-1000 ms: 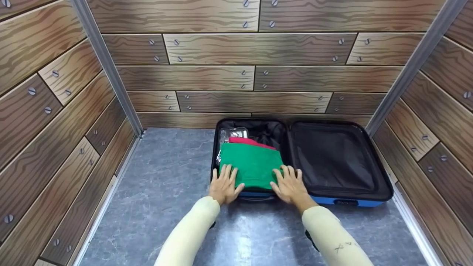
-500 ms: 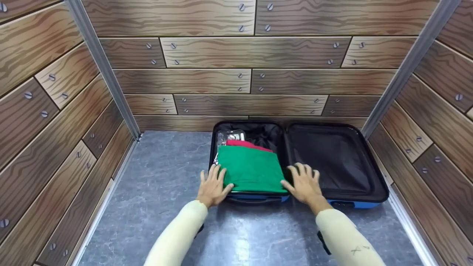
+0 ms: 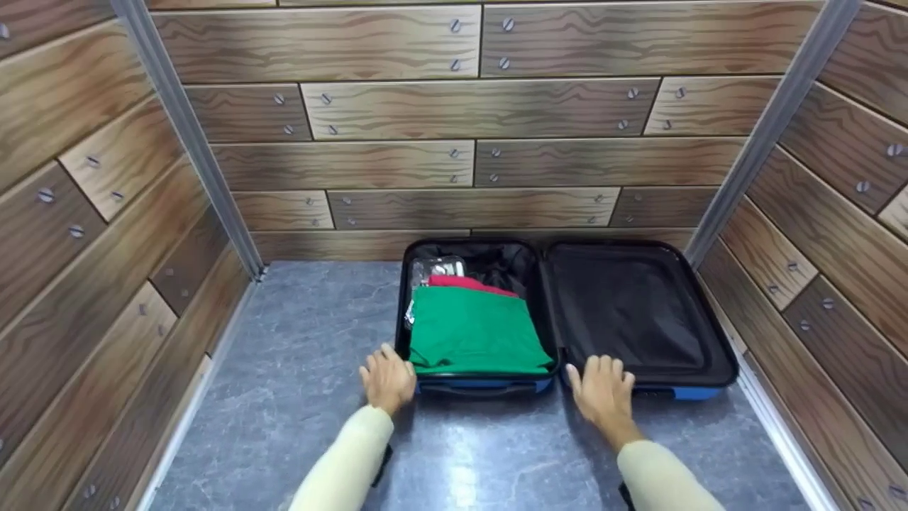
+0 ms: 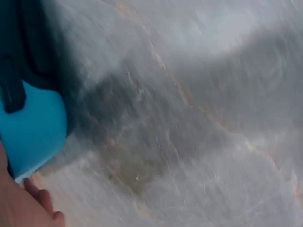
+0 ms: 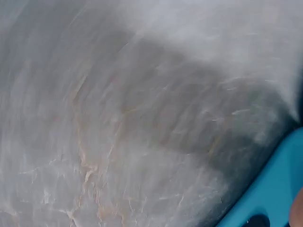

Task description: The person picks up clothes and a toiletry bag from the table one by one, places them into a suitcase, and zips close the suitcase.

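Observation:
A suitcase lies spread on the floor, with its packed half on the left and its other half on the right. A folded green cloth covers much of the packed half, and a red cloth shows behind it. My left hand is at the front-left corner, its fingers loosely bent; the left wrist view has the fingertips beside the blue shell. At the front edge of the right half, my right hand has its relaxed fingers over the black rim.
A clear plastic case sits in the back-left of the packed half. Wood-patterned walls enclose the grey floor, the back wall standing close behind the suitcase. A carry handle is on the front side.
Both hands have come off the green cloth. The left drew back left to the suitcase's front corner; the right moved right to the other half's front edge. The head view has tilted slightly up.

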A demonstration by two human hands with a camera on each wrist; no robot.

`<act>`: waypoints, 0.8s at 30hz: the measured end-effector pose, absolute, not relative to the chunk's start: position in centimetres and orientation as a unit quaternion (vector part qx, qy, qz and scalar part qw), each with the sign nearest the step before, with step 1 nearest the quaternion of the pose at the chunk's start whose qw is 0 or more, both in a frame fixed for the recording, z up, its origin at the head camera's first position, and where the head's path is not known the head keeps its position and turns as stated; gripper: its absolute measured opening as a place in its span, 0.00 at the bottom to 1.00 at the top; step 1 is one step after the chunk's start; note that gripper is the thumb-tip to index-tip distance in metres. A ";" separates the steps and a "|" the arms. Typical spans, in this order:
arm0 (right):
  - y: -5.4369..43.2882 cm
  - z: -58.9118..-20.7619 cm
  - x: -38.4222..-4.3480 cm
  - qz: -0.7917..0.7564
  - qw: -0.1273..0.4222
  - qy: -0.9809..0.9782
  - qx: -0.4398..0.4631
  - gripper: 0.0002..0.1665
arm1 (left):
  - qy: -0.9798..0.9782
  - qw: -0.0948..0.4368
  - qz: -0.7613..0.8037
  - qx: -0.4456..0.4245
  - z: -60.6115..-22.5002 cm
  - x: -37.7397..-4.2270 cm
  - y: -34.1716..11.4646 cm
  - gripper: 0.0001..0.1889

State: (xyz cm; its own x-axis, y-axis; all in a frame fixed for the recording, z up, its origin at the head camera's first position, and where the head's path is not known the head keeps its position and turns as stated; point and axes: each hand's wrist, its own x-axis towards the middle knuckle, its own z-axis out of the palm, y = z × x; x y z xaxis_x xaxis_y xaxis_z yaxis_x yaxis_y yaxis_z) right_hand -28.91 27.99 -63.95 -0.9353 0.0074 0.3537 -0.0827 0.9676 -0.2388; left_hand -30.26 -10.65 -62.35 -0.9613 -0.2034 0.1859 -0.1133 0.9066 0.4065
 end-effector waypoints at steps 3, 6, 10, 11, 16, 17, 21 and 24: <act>27.7 -64.0 -28.8 0.140 0.180 -0.973 0.026 0.28 | -0.971 0.144 -0.175 0.075 -62.5 -30.0 -11.0 0.14; 27.8 -64.1 -28.6 0.133 0.176 -0.975 0.021 0.27 | -0.973 0.172 -0.147 0.045 -62.8 -29.6 -11.3 0.12; 28.0 -64.5 -27.8 0.115 0.181 -0.976 0.022 0.25 | -0.973 0.194 -0.123 0.008 -63.3 -29.0 -11.4 0.13; 28.0 -64.5 -27.7 0.111 0.185 -0.976 0.028 0.25 | -0.972 0.201 -0.119 0.002 -63.4 -28.8 -11.5 0.13; 28.4 -64.1 -26.4 0.085 0.165 -0.981 0.064 0.24 | -0.969 0.219 -0.114 -0.019 -63.7 -27.4 -12.1 0.12; 28.5 -64.0 -25.9 0.080 0.156 -0.982 0.072 0.24 | -0.968 0.222 -0.115 -0.023 -63.8 -26.9 -12.3 0.12; 29.3 -63.8 -23.7 0.084 0.128 -0.983 0.105 0.24 | -0.961 0.244 -0.123 -0.040 -64.3 -24.7 -12.7 0.12; 30.1 -63.8 -21.7 0.108 0.143 -0.975 0.130 0.20 | -0.957 0.252 -0.131 -0.056 -64.6 -23.0 -12.9 0.11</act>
State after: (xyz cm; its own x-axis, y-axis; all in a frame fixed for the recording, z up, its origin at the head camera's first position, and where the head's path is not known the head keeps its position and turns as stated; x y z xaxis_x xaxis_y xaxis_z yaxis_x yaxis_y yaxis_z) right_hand -21.70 30.11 -63.77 -0.9255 -0.2222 0.3067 -0.2838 0.9431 -0.1734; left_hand -23.02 -12.90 -64.58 -0.8665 0.0403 0.4976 0.1727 0.9594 0.2230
